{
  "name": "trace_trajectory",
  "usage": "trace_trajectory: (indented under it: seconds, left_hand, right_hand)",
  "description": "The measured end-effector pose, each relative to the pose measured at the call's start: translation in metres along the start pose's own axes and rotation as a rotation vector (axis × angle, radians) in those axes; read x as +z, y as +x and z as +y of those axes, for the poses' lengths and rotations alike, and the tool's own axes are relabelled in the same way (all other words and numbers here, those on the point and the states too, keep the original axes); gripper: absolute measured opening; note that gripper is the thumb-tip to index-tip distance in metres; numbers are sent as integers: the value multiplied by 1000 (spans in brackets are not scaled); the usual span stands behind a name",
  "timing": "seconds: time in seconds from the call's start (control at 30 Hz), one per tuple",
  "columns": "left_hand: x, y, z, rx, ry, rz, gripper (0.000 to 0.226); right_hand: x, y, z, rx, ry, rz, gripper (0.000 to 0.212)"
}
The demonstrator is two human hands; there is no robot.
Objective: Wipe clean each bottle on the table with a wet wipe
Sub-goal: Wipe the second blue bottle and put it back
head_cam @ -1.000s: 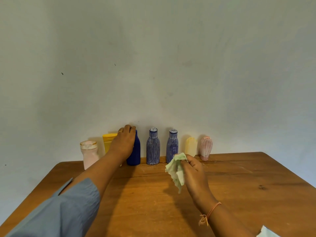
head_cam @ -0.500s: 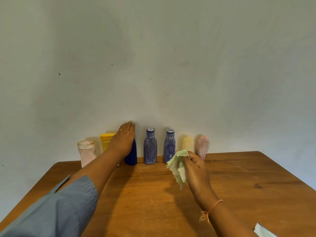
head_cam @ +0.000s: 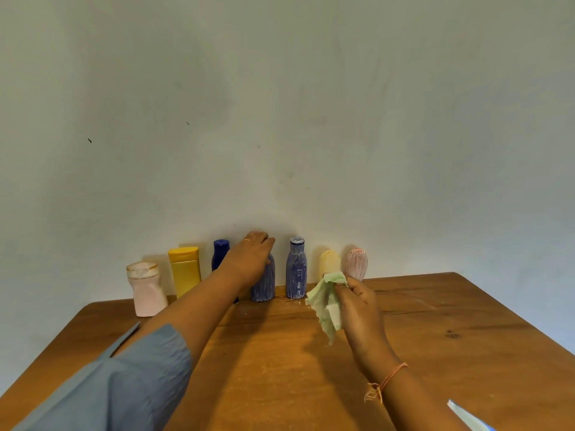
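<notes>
Several bottles stand in a row along the wall at the table's far edge: a pale pink one (head_cam: 145,289), a yellow one (head_cam: 184,271), a dark blue one (head_cam: 220,253), two blue streaked ones (head_cam: 264,286) (head_cam: 296,271), a cream one (head_cam: 329,262) and a pink ribbed one (head_cam: 357,263). My left hand (head_cam: 250,259) is curled over the top of the left streaked bottle, hiding its cap. In front of the cream bottle, my right hand (head_cam: 357,301) pinches a crumpled pale green wet wipe (head_cam: 326,301) above the table.
The wooden table (head_cam: 435,337) butts against a plain grey wall. Pale crumbs or dust lie on the wood near the bottles. A white and blue packet corner (head_cam: 469,419) shows at the bottom right edge.
My left hand left the dark blue bottle and moved right onto the neighbouring streaked bottle. The right hand with the wipe stayed about where it was.
</notes>
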State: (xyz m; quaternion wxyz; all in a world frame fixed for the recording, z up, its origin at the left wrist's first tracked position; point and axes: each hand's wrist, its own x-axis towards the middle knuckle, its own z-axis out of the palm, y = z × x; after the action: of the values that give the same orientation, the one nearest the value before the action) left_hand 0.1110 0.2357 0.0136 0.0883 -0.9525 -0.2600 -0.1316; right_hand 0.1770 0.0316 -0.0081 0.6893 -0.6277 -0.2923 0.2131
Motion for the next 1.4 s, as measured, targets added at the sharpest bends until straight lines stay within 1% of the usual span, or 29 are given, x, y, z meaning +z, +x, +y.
trace_trajectory:
  seconds: [0.07,0.17,0.27,0.37,0.43,0.53,0.6,0.67,0.73,0.83,0.9,0.97,1.03,1.07,1.13,1.17,1.2,1.27,1.33,1.4]
  left_hand:
    - [-5,-4,3,-4,-16,32,51]
    - [-14,-15,8,-44,-36,27,41]
    - [-27,-43,15,-114,-137,49,34]
    - [-44,-95,23,-204,-351,138,33]
    - [-54,-142,31,-282,-513,184,32]
    - [-66,-218,50,-399,-780,243,27]
    - [-70,-265,65,-498,-982,276,26]
    - [-65,-303,79,-610,-1165,302,30]
    - [-56,-331,92,-691,-1309,317,33]
    - [-46,-359,109,-751,-1406,319,29]
    - [-45,-371,117,-767,-1456,320,27]
    - [-45,-378,122,-761,-1496,304,28]
    - [-47,-384,127,-746,-1526,277,28]
    - [-47,-385,129,-738,-1540,271,28]
    - [-46,-388,131,-730,-1557,260,29]
    - [-46,-389,131,-729,-1564,249,30]
    - [-44,-390,130,-727,-1570,240,30]
    - [-41,-393,129,-730,-1586,232,32]
    - [-38,-395,128,-733,-1589,210,35]
    - [-34,-396,128,-735,-1588,193,38]
  right_hand:
    - [-6,-3,-6,33,33,35,24]
    - [-12,-7,-11,100,48,41,20]
    - [-18,-25,-17,235,106,44,20]
    - [-29,-52,-26,324,182,59,17]
    - [-38,-71,-28,332,209,85,21]
    - [-43,-102,-29,373,317,95,27]
    - [-45,-126,-31,458,446,56,29]
    - [-49,-147,-33,535,573,-25,34]
    - [-50,-165,-37,553,655,-87,43]
    - [-39,-187,-34,516,646,-107,52]
    - [-24,-201,-32,483,593,-98,46]
    - [-8,-216,-28,451,533,-87,33]
    - [6,-230,-23,351,368,-75,28]
    - [12,-235,-17,245,228,-63,28]
    - [19,-248,-3,-74,-128,-73,21]
    - [21,-254,4,-231,-289,-111,18]
    - [23,-259,11,-355,-442,-169,21]
    - [22,-264,28,-521,-727,-257,35]
    - [21,-268,36,-577,-906,-291,43]
    - [23,-276,39,-597,-997,-358,49]
